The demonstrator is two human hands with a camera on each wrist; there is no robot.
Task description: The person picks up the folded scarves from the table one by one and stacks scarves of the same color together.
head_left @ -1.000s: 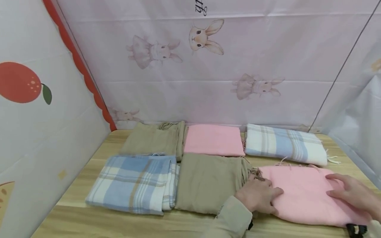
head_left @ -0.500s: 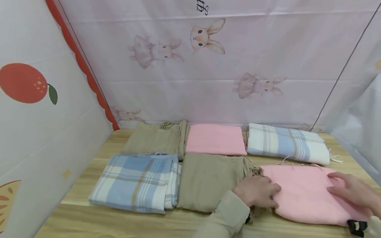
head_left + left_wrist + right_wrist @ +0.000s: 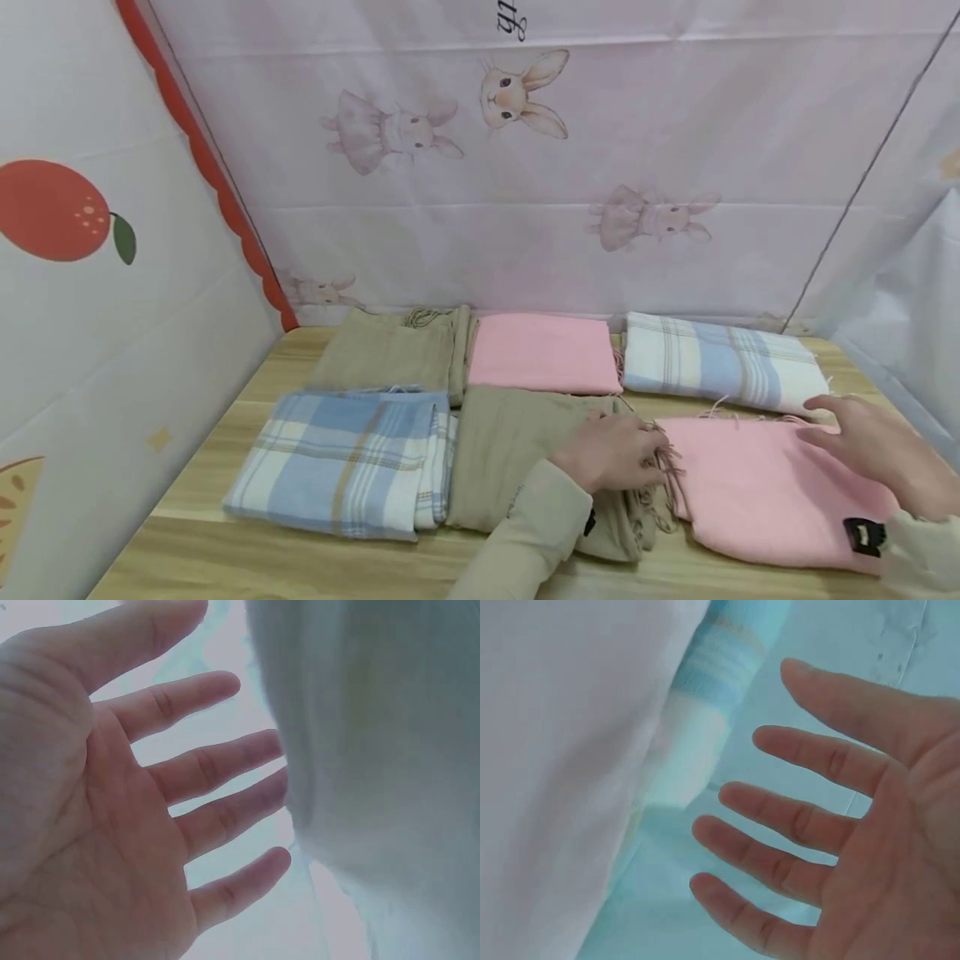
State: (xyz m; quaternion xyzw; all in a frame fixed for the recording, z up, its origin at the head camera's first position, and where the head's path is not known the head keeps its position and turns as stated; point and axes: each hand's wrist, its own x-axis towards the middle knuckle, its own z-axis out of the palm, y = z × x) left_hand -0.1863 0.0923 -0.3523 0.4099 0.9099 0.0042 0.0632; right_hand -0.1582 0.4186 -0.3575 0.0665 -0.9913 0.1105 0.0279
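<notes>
A folded pink scarf (image 3: pixel 772 492) lies at the front right of the table. My right hand (image 3: pixel 877 446) hovers over its right part, and the right wrist view shows the fingers (image 3: pixel 780 810) spread and holding nothing. At the fringed right side of a folded khaki scarf (image 3: pixel 517 458) is my left hand (image 3: pixel 611 450), beside the pink scarf's left edge. Its fingers (image 3: pixel 210 769) are apart and nearly straight in the left wrist view, with a blurred cloth close to the tips. Whether they touch that cloth I cannot tell.
A blue plaid scarf (image 3: pixel 337 462) lies folded at the front left. Behind, in a row, are another khaki scarf (image 3: pixel 390 354), a second pink scarf (image 3: pixel 543 354) and a white and blue plaid scarf (image 3: pixel 720 362). Printed sheets (image 3: pixel 450 233) enclose the wooden table (image 3: pixel 300 567).
My left hand has moved left from the pink scarf's edge to the khaki scarf's fringe. The right hand has lifted off the pink scarf and shifted slightly farther back.
</notes>
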